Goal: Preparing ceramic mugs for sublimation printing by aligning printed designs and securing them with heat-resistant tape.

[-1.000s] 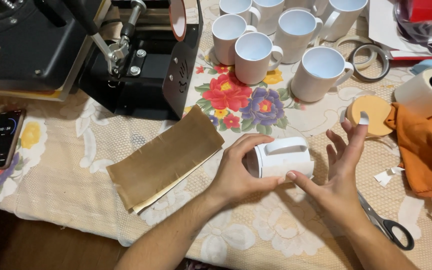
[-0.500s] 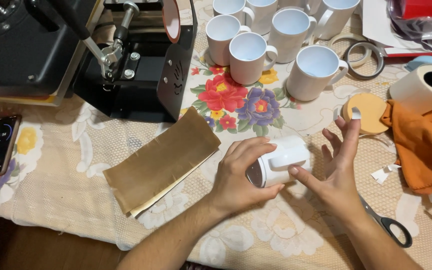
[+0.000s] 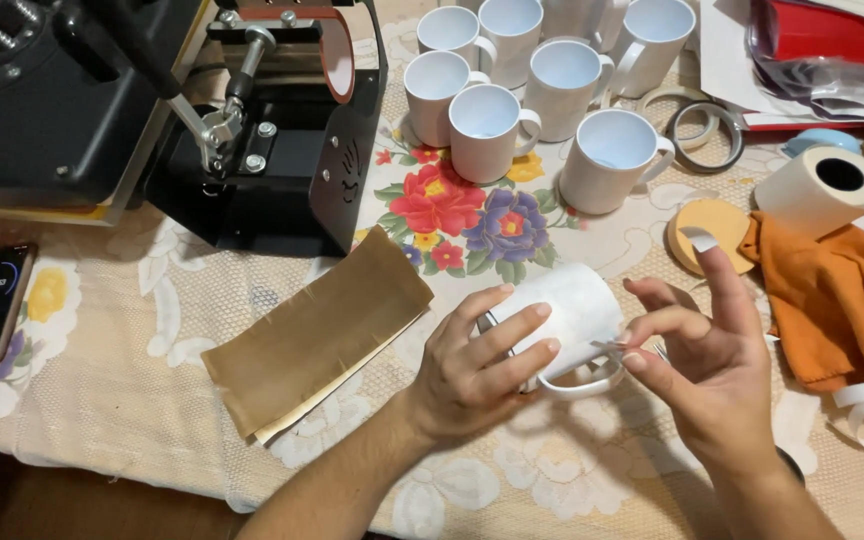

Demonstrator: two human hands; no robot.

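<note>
Left hand point(image 3: 477, 370) is clasping the white mug point(image 3: 564, 318) sideways, steadying it near the brown sheet point(image 3: 317, 333); right hand point(image 3: 697, 360) is pinching tape point(image 3: 620, 348) at its handle.

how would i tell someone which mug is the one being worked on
Start at the black press at top left and go down past the brown sheet to the near edge of the floral cloth. There the left hand holds a white mug. Unlike the upright mugs grouped above, it lies on its side, handle toward the right hand.

Home mug-printing workshop: heat press point(image 3: 152, 110), blank mugs point(image 3: 542, 80)
</note>
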